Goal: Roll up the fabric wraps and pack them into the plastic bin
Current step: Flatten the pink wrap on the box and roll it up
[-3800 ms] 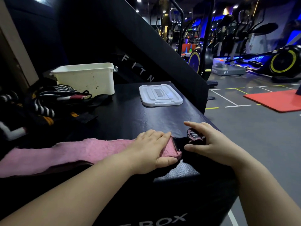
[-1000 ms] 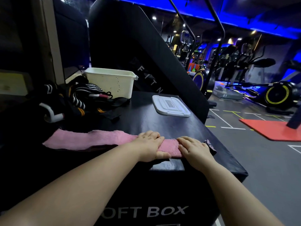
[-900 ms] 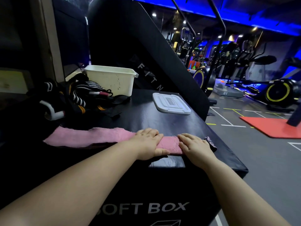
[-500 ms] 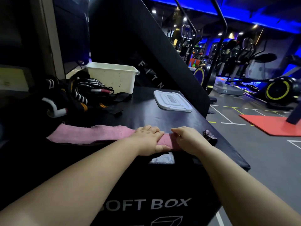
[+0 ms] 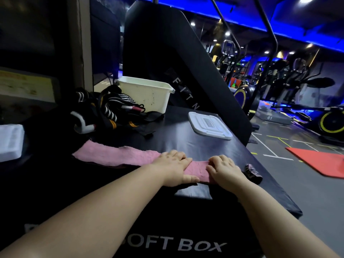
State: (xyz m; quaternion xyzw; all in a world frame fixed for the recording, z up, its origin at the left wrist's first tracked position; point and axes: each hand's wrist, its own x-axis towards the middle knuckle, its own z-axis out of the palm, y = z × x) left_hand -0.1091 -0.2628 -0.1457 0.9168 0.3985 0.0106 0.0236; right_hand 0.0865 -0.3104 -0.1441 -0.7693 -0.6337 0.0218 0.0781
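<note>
Rolling seems underway: the right hand (image 5: pixel 225 169) has slid inward off the dark end tab (image 5: pixel 251 171), fingers now curled on the pink wrap (image 5: pixel 119 155). The left hand (image 5: pixel 173 167) presses it flat, fingers straight. The white bin (image 5: pixel 147 92) waits well apart.

Bin (image 5: pixel 147 94) behind wrap pile (image 5: pixel 109 112), lid (image 5: pixel 209 125) right, on box (image 5: pixel 186 140).

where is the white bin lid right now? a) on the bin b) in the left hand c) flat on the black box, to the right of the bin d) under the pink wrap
c: the white lid lies flat on the black box, apart from the bin and to its right.
</note>
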